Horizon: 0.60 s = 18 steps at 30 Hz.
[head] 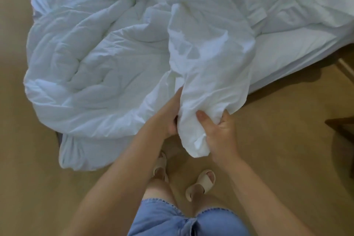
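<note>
A thin white cover sheet [208, 59] hangs in a bunched fold from the bed down toward me. My right hand [218, 132] grips its lower end, thumb pressed into the cloth. My left hand [168, 117] grips the same fold from its left side, fingers hidden in the fabric. A thick white duvet [92, 67] lies crumpled to the left, spilling off the bed onto the floor.
The mattress [287, 57] with white bedding runs off to the upper right. Tan carpet [277, 140] surrounds me. My feet in pale sandals [201, 184] stand just below the hands. Dark wooden furniture [342, 122] juts in at the right edge.
</note>
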### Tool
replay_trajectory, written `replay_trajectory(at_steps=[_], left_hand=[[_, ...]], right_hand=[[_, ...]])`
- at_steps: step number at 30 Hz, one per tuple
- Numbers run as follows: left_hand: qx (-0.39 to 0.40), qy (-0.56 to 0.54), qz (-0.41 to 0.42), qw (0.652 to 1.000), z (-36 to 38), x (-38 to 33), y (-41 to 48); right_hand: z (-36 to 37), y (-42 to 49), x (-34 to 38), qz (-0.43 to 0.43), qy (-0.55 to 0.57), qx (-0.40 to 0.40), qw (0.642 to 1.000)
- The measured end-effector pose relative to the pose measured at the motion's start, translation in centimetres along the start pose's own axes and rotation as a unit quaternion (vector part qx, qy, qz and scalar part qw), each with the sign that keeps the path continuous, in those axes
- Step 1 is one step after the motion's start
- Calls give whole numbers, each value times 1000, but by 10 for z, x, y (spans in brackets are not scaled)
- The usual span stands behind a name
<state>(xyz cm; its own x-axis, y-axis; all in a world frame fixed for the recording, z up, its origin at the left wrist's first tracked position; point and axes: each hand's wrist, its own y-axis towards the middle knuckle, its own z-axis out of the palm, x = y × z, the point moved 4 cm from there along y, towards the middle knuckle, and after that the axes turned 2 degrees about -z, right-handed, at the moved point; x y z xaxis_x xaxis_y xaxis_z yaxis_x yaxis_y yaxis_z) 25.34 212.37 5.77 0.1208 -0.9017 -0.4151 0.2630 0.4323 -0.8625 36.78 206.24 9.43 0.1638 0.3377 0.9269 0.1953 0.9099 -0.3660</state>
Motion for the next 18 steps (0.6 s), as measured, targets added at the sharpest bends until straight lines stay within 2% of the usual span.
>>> replay_trajectory(at_steps=[2,3,5,7,8,9,10,12,13,14,15,16,18], left_hand=[[41,-60,3,997,-10,3,-19],[15,-60,37,997,-19,-5,-30],[-91,-8,146,985,-50,-36,-62],[-176,85,308,931,-100,-71,-103],[-206,157,353,899,-126,-83,-124],[-240,243,361,868,-156,-92,-134],[-283,329,337,836,-189,-96,-135],[-370,486,258,749,-257,-101,-113],[-385,553,214,707,-287,-100,-93],[-384,597,180,681,-312,-96,-72],[-378,618,151,673,-332,-91,-53],[-365,622,119,682,-352,-85,-33],[-321,605,60,726,-368,-62,-4]], right_hand=[[22,-10,-3,7,10,11,1000],[37,-17,-4,9,32,21,999],[76,-35,-10,34,115,49,992],[133,-54,-26,102,155,99,978],[165,-63,-37,140,133,132,972],[199,-68,-49,175,107,168,964],[231,-68,-61,207,87,201,954],[284,-58,-84,252,25,248,935],[301,-47,-96,261,-2,250,932],[313,-34,-107,266,-16,232,936],[317,-21,-117,272,-25,196,942],[318,-9,-127,286,-31,149,946],[301,9,-140,302,-38,52,951]])
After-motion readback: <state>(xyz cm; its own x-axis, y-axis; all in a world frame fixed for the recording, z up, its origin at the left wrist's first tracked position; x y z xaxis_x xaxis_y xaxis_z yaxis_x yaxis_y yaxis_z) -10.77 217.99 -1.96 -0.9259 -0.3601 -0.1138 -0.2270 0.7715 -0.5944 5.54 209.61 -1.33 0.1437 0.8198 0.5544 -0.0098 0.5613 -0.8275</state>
